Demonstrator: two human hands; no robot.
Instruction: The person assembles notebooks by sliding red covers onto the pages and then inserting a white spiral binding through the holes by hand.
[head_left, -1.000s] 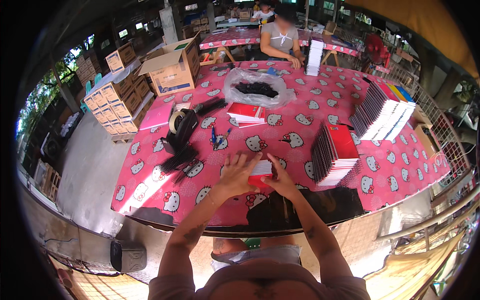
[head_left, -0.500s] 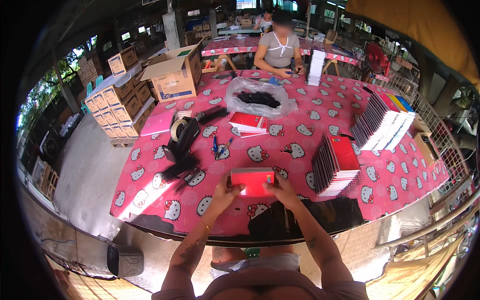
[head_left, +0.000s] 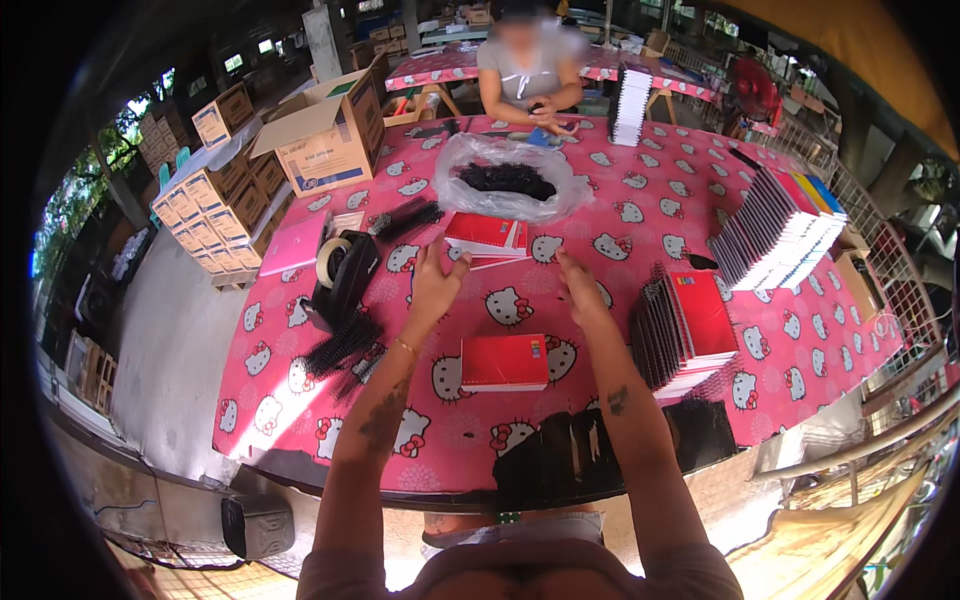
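Observation:
A red notebook (head_left: pixel 503 362) lies flat on the pink patterned tablecloth (head_left: pixel 420 440), between my forearms. Beyond it, my left hand (head_left: pixel 437 285) reaches to the near left corner of a small pile of red notebooks (head_left: pixel 484 233); its fingers are apart, with the thumb beside the pile, and I cannot tell if it touches. My right hand (head_left: pixel 585 287) hovers over the cloth to the right of that pile, fingers stretched out and holding nothing. A taller stack of red spiral notebooks (head_left: pixel 700 315) stands to the right of my right forearm.
A black tape dispenser (head_left: pixel 345 275) and black spiral coils (head_left: pixel 345 340) sit left. Behind the pile is a clear plastic bag (head_left: pixel 455 185) of black coils. Bound notebooks (head_left: pixel 775 235) stand far right, an open carton (head_left: pixel 325 150) far left. A co-worker (head_left: pixel 525 80) sits opposite.
Both hands have let go of the red notebook, which now rests on the cloth. They have moved forward, the left to the small pile, the right farther out to the right. The view has shifted slightly.

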